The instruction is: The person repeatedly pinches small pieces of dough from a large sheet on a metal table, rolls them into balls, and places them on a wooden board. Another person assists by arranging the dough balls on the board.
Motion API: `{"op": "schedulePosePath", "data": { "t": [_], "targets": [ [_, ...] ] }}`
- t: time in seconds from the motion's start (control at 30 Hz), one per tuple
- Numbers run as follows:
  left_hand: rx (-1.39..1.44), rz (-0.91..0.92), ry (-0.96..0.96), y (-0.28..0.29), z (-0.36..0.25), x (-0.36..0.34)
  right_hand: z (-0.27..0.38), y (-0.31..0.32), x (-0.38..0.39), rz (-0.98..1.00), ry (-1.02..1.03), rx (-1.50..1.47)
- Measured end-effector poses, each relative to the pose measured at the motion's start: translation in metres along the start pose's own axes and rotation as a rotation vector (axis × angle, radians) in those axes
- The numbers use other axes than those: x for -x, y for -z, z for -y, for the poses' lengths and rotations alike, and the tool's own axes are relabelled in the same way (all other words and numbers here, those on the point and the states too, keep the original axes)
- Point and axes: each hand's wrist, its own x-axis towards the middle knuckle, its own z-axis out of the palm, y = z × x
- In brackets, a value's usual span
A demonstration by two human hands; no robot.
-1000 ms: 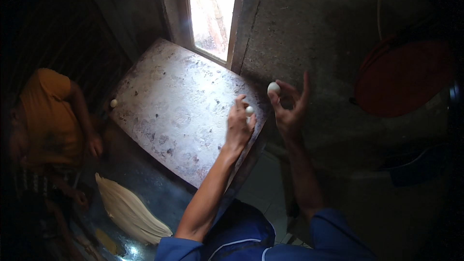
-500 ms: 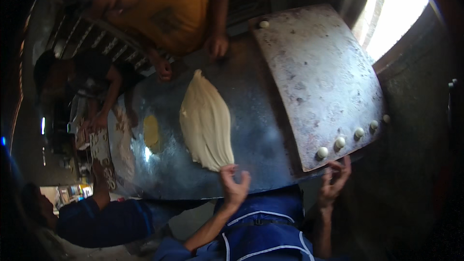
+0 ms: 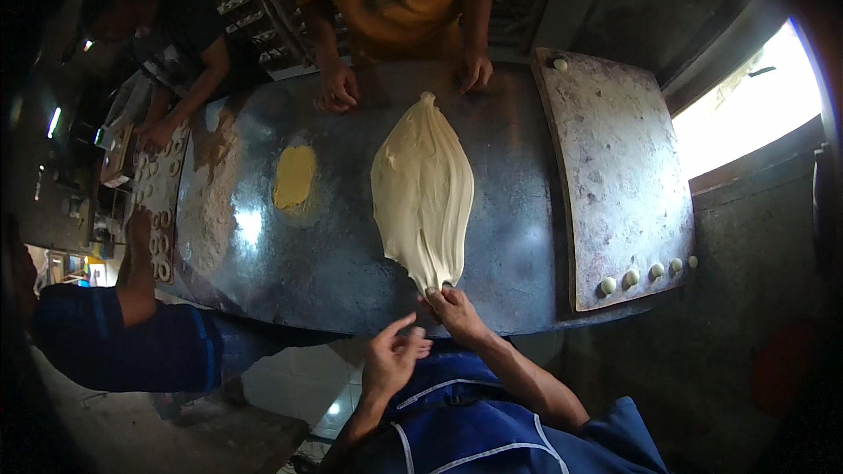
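Conveniently, the dough (image 3: 424, 184) lies on the table (image 3: 518, 211), narrow end at the near edge, where the right hand (image 3: 450, 305) clamps it (the taper probably suits a grip); the left hand (image 3: 392, 362) hangs beside, empty, fingers apart; half a second ago the left was at that end, the right by the balls (image 3: 632, 278) on the board (image 3: 628, 167).

No legible text, no readable signs

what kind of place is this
Likely a small bakery or doughnut workshop: a long mass of dough lies on the worktable, round dough balls line a board's near edge, and dough rings sit at the left.
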Motion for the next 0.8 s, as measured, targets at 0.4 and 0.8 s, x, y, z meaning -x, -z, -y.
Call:
{"op": "schedulePosePath", "data": {
  "t": [0.4, 0.8],
  "targets": [
    [0.768, 0.413, 0.510, -0.012, 0.046, -0.103, 0.091, -0.008, 0.108, 0.526, 0.517, 0.405],
    [-0.621, 0.448, -0.916, 0.048, -0.077, -0.025, 0.017, -0.009, 0.013, 0.066, 0.534, 0.452]
  ]
}}
